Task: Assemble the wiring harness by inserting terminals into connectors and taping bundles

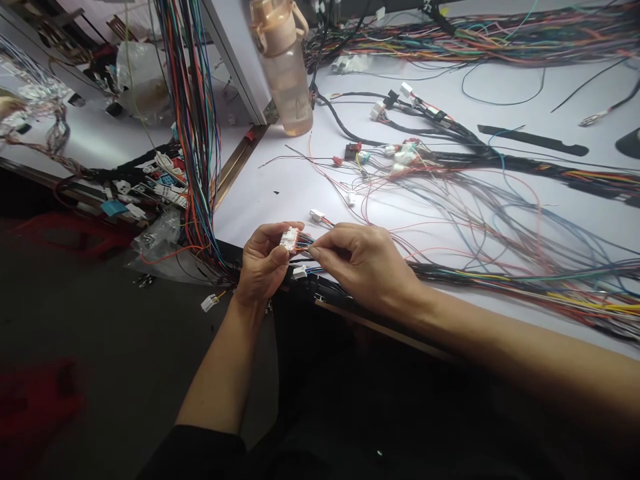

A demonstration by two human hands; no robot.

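Observation:
Between the thumb and fingers of my left hand [264, 259] is a white multi-pin connector [289, 239], held at the table's front edge. Several thin wires [304, 241] run out of its right side. My right hand [367, 260] pinches a wire close behind the connector; its thumb and index finger are pressed together. Just below the wires lies a second white connector [300, 272] with blue and black leads. Another small white connector [317, 215] rests on the table above my right fingertips.
A water bottle [287, 73] stands at the back left. Hanging wires [187, 120] drop past the table's left corner. Taped harness branches [465, 157] and loose wires cover the right side. A plastic bag [163, 243] and a dangling connector [210, 303] are at the left.

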